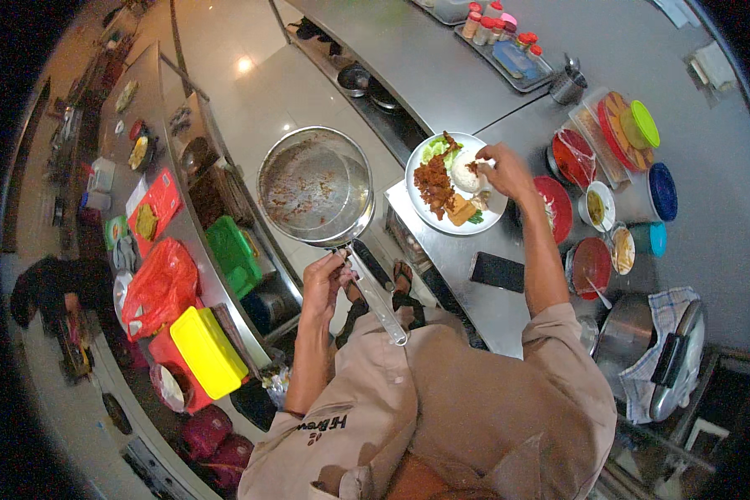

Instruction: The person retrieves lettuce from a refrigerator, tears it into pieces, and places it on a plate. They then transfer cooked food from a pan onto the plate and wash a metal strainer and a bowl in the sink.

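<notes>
My left hand (327, 277) grips a pan near where its handle joins. It seems to hold a metal strainer (315, 184) too, which lies over the pan and has reddish-brown crumbs in it. My right hand (505, 172) is above a white plate (450, 226), its fingertips pinched at the mound of white rice (465, 172), where a few brown crumbs lie. Crisp brown fried food (434, 187) lies beside the rice, with cucumber slices (434, 150), a yellow fried piece (460, 211) and green beans (475, 217). Whether my right fingers hold crumbs is hidden.
A phone (497, 272) lies near the plate. Right of my forearm stand a red bowl (553, 209), sauce bowls (597, 206), lidded tubs and a lidded pot (625, 328). Seasoning bottles stand on a tray (506, 59). On the left counter are a yellow lid (207, 352) and a red bag (162, 287).
</notes>
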### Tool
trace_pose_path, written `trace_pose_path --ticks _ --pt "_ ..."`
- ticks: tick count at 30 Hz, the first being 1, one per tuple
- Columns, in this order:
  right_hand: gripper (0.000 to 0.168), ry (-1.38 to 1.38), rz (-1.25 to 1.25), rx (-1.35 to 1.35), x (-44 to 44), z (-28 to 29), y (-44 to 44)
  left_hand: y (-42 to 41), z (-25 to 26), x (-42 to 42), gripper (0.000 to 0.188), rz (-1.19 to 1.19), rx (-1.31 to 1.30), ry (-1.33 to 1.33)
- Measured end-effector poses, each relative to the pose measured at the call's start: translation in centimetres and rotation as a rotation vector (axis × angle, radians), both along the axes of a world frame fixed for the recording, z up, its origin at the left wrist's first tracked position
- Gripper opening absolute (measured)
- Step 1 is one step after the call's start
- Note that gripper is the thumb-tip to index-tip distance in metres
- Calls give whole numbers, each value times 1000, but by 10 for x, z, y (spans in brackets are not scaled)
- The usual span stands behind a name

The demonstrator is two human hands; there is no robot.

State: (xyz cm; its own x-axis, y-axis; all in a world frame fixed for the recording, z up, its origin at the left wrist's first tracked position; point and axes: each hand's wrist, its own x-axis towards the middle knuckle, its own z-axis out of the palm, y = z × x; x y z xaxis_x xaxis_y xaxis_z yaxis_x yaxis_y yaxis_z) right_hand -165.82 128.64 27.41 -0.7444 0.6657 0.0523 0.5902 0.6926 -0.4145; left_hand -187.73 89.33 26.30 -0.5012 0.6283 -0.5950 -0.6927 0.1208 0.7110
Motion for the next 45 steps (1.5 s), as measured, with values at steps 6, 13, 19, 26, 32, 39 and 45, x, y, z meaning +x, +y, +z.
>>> trace_pose_path --ticks 6,13,19,26,32,39,45 --pt "28 288 -106 -248 -14 76 -36 -42 29 27 26 154 71 0" --pt "34 572 -2 -436 -57 31 -97 -134 70 71 19 397 61 63" --pt "57 460 139 -181 -103 -59 -132 -231 89 115 17 527 23 108" --pt "59 329 192 117 -130 -83 -178 -322 100 181 15 819 -81 68" --pt "57 198 580 -24 -129 -78 -212 -362 83 214 17 1001 -28 73" --pt "61 134 316 381 -123 -71 -204 -358 78 228 18 1131 1 52" --pt "62 90 651 33 -134 -89 -214 -345 71 244 20 1255 10 53"
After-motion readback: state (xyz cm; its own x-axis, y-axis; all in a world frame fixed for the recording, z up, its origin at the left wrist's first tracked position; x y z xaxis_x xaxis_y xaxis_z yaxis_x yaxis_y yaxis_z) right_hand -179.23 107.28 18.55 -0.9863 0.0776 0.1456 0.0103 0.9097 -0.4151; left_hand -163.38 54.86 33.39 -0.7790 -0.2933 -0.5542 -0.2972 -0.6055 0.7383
